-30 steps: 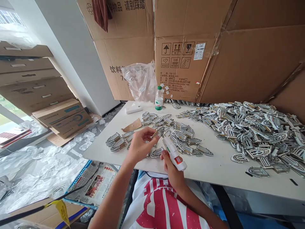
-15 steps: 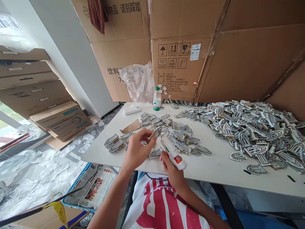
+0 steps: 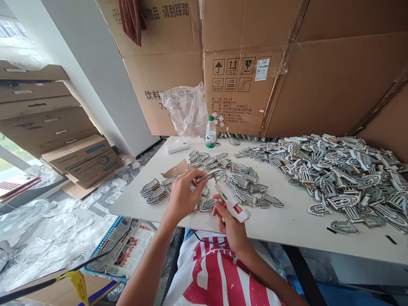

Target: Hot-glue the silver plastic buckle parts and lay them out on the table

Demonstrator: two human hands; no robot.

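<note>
Pinched in the fingers of my left hand (image 3: 185, 191) is a small arched grey-and-white piece (image 3: 208, 174), held above the table. My right hand (image 3: 231, 223) is wrapped round a white glue gun (image 3: 232, 202), whose nozzle points up and left, close to the piece. I cannot tell whether the nozzle touches it. Under and around both hands lie several similar arched pieces with gold-coloured strips (image 3: 239, 180). A brown cardboard scrap (image 3: 175, 168) lies just beyond my left hand.
A large heap of arched pieces (image 3: 338, 170) covers the table's right side. At the back stand a green-capped bottle (image 3: 211, 134) and a clear plastic bag (image 3: 188, 110), before tall cardboard (image 3: 242, 25). A newspaper-lined blue tray (image 3: 127, 250) sits below the table's left edge.
My left hand has turned the arched piece, which now lies flatter and more edge-on. The glue gun has stayed nearly in place, its nozzle near the piece.
</note>
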